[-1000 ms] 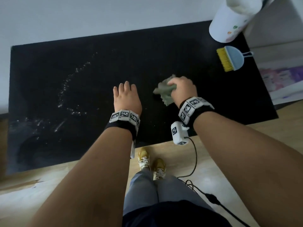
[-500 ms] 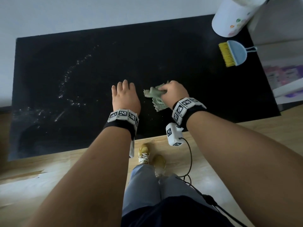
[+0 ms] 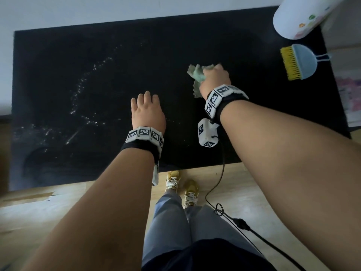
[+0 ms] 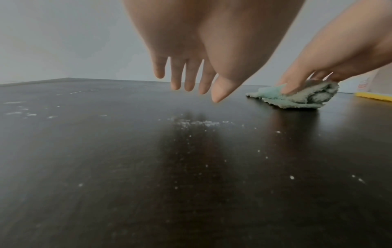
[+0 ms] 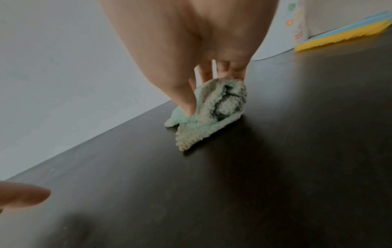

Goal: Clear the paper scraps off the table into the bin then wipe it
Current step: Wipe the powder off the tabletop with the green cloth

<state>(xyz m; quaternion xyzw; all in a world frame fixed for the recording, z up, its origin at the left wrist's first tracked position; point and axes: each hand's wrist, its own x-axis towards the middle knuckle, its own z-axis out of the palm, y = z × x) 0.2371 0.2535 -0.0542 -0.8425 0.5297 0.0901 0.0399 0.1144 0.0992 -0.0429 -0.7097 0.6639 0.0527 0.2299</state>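
My right hand [image 3: 214,79] grips a crumpled pale green cloth [image 3: 196,75] and presses it on the black table [image 3: 97,65], right of centre. In the right wrist view the cloth [image 5: 212,114] bunches under my fingers and thumb. My left hand [image 3: 146,110] hovers just above the table near its front edge, fingers [image 4: 178,75] straight and slightly spread, holding nothing. Fine white crumbs and streaks [image 3: 82,90] lie in an arc on the left half of the table, and more specks [image 4: 191,123] lie below my left hand. The white bin [image 3: 298,16] stands at the table's far right corner.
A small brush with yellow bristles and a blue dustpan [image 3: 298,62] lie near the right edge, below the bin. A grey wall runs behind the table. A black cable [image 3: 220,173] hangs from my right wrist to the wooden floor, by my shoes.
My right hand has slid the cloth away from me and to the right, after first drawing it toward the left hand. The left hand has stayed in place.
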